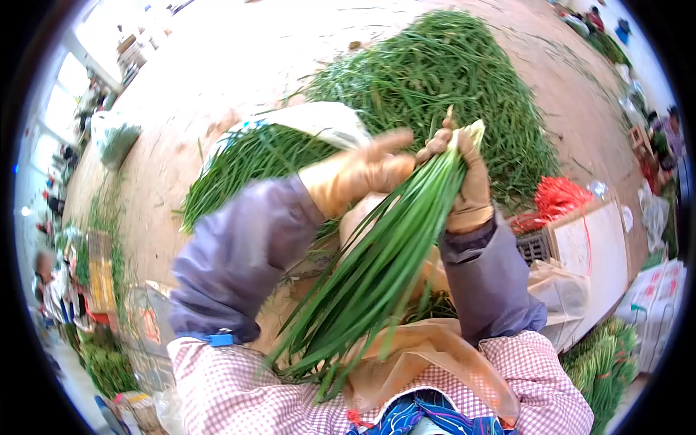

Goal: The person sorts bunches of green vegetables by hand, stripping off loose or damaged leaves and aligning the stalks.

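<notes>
Floor (170,152): bears green heap (435,80), ahead. Bunch of green stalks (391,217) slants before the lap, pale ends (475,131) uppermost. Right hand (471,188): fingers wrap bunch near those ends. Left hand (366,172): blurred, just beside bunch; cannot tell finger spread or contact.

bright windows (72,75), pale tan floor (174,109)

White boxes (658,293) at far right; yellow crate (101,272) at left; person (671,135) near right edge.
</notes>
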Available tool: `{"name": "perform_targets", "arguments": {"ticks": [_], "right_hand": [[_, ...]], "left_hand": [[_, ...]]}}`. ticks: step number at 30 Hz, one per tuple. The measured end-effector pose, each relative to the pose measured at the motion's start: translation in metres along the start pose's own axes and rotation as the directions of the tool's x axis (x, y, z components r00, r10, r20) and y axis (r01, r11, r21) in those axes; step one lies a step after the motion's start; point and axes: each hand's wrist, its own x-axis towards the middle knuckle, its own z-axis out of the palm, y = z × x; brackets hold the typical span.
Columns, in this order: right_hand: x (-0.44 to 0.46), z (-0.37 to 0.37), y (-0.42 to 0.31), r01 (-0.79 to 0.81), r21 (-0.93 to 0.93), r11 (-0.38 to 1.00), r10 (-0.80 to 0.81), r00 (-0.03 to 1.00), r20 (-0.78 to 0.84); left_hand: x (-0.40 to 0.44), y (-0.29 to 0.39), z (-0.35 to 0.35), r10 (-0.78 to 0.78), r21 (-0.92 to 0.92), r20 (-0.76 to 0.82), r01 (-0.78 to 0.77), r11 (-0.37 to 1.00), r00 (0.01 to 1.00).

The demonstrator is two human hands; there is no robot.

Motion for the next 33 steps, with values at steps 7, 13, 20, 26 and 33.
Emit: {"name": "perform_targets", "arguments": {"ticks": [7, 13, 20, 26, 33], "right_hand": [[-0.077, -0.038, -0.053, 0.180, -0.215, 0.960, -0.231, 0.943, -0.239], [-0.083, -0.055, -0.059, -0.006, -0.135, 0.991, -0.016, 0.987, -0.162], [-0.044, -0.090, -0.089, -0.179, 0.095, 0.979, 0.175, 0.983, 0.048], [-0.010, -0.088, -0.151, -0.057, -0.443, 0.894, -0.130, 0.916, -0.380], [-0.051, -0.103, -0.154, -0.500, -0.831, -0.244, -0.134, 0.866, -0.482]], "left_hand": [[0.011, -0.052, 0.140, -0.169, -0.646, 0.207, 0.264, 0.717, 0.964], [-0.019, -0.056, 0.178, -0.468, -0.650, 0.222, 0.488, 0.583, 0.855], [-0.034, -0.064, 0.157, -0.432, -0.691, 0.349, 0.540, 0.481, 0.832], [-0.063, -0.072, 0.145, -0.445, -0.761, 0.346, 0.524, 0.382, 0.826], [-0.070, -0.078, 0.142, -0.545, -0.678, 0.208, 0.522, 0.518, 0.812]]}}
